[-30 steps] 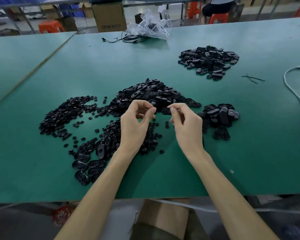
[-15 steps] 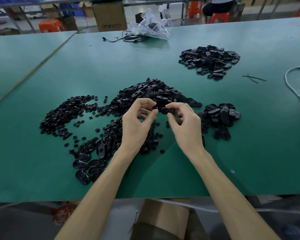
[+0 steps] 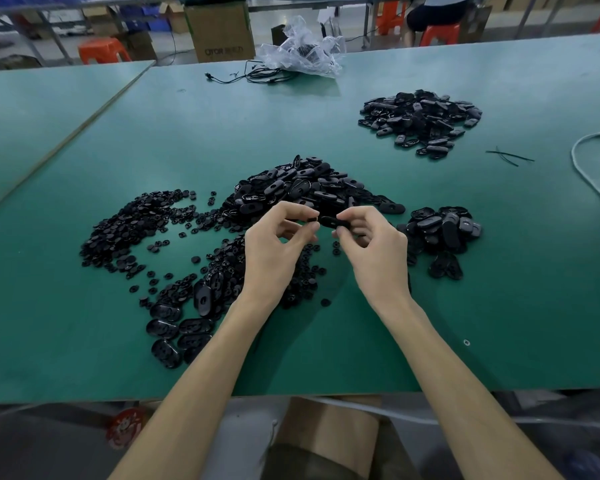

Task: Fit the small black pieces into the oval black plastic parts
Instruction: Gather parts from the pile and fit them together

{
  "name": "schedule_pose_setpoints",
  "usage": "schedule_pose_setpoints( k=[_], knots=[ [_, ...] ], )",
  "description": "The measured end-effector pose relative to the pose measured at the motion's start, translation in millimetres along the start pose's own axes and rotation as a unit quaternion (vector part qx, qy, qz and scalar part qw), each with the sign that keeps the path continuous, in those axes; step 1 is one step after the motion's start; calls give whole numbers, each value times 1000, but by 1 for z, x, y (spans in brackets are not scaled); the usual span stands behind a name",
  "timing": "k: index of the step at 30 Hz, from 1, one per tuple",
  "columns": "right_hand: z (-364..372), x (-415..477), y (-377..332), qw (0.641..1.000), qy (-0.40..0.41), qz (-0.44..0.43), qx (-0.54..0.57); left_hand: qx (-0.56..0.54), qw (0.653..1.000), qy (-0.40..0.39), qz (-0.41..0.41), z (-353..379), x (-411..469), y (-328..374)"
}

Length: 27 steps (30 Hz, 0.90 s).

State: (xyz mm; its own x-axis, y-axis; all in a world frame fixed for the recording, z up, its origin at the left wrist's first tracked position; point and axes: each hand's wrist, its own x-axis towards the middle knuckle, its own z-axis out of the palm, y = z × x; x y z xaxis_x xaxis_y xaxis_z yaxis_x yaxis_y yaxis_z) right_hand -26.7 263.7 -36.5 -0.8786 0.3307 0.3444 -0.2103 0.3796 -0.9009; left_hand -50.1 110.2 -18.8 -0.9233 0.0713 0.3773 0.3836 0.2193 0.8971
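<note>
Heaps of small black pieces [image 3: 129, 230] lie centre left. Right of them the left hand [image 3: 274, 251] pinches 1 tiny piece [image 3: 313, 220] (barely discernible) just beside the oval part [image 3: 331, 221], gripped by the right hand [image 3: 374, 251] at frame centre, fingers hiding its right end. Further right sits an oval pile [image 3: 444, 226].

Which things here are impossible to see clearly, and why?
Head view:
- Small piece in the fingers of the left hand: too small and dark to show its shape.
- Oval part: partly covered by the right hand.
- Plastic bag contents: blurred by crumpled film.
- Seated person: cut off by the top edge.
</note>
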Motion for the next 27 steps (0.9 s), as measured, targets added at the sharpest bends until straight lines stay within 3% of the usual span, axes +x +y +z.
schedule_pose_setpoints(
  k=[7,17,27],
  knots=[
    [0,-1,-3,998,-19,12,62,-21,999,24,-20,-2,4,-5],
    [-1,0,-3,999,-26,22,-8,-53,998,12,-22,-1,4,-4],
    [0,0,-2,999,-24,1,-30,22,999,-24,-25,2,2,-1]
  ],
)
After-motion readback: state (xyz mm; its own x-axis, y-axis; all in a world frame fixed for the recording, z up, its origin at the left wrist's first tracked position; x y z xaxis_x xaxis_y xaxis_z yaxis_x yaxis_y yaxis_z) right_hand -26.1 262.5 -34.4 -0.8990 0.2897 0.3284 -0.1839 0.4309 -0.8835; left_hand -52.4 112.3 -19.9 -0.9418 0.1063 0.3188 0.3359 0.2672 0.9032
